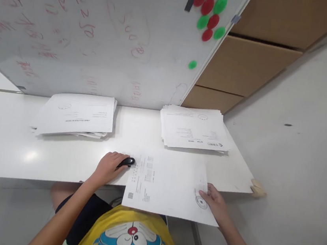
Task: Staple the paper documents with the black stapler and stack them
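Note:
My left hand (110, 167) is closed round a small black stapler (129, 161), whose rounded end reaches the upper left part of a white printed sheet (170, 187). Its underside and jaw are hidden. My right hand (216, 202) grips the right edge of that sheet, thumb on top beside a round stamp mark, fingers underneath. The sheet lies partly on the white table and hangs over its front edge, above my lap. Whether it is one sheet or several I cannot tell.
On the white table (138, 129) stand a left paper stack (78, 114) and a right paper stack (192, 128), both uneven. Behind them rises a whiteboard (71, 47) with red writing and round magnets (207, 6). Cardboard boxes (248, 65) and a wall bound the right side.

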Motion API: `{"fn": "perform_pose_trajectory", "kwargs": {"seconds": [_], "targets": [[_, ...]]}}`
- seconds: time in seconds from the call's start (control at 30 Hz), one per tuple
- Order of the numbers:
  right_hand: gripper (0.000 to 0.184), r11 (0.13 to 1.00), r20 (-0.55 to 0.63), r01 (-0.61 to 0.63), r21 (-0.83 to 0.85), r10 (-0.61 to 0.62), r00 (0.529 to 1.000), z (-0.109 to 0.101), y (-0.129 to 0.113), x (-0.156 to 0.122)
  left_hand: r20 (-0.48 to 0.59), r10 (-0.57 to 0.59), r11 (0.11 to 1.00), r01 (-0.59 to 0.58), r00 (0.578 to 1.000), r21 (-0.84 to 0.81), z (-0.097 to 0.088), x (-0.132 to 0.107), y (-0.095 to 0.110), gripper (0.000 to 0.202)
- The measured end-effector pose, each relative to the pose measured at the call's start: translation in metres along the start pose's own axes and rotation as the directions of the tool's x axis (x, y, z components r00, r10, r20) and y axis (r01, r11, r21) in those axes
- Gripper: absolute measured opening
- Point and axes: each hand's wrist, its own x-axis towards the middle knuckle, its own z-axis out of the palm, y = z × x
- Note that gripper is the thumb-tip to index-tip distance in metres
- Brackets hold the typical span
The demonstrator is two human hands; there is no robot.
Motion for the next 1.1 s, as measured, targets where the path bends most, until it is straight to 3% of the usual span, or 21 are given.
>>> {"fn": "perform_pose_trajectory", "kwargs": {"seconds": [0.2, 0.4, 0.57, 0.83, 0.97, 1.1], "targets": [[0.039, 1.000, 0.056, -0.002, 0.003, 0.002, 0.998, 0.010, 0.006, -0.001, -0.014, -0.006, 1.000, 0.006, 1.000, -0.001, 0.000, 0.001, 0.004, 0.031], [0.043, 1.000, 0.066, -0.003, -0.017, 0.004, 0.998, 0.007, -0.001, 0.006, -0.128, 0.113, 0.993, -0.107, 0.985, 0.054, 0.007, -0.005, 0.002, 0.024], [0.043, 0.999, 0.053, -0.017, -0.029, 0.018, 0.998, 0.008, -0.002, 0.009, -0.105, 0.141, 0.986, -0.129, 0.985, 0.108, 0.017, -0.010, 0.005, 0.030], [0.044, 1.000, -0.038, 0.010, -0.013, -0.011, 0.999, 0.018, -0.005, 0.001, -0.143, 0.058, 0.994, -0.043, 0.988, 0.104, 0.029, -0.015, 0.017, 0.034], [0.041, 0.997, -0.019, 0.026, -0.073, -0.027, 0.999, 0.006, -0.027, 0.001, -0.192, 0.046, 0.995, -0.028, 0.980, 0.096, 0.027, -0.014, 0.020, 0.032], [0.039, 0.983, -0.036, 0.125, -0.133, -0.131, 0.991, -0.024, -0.075, 0.021, -0.222, 0.057, 0.996, -0.040, 0.973, 0.081, 0.025, -0.014, 0.024, 0.031]]}}
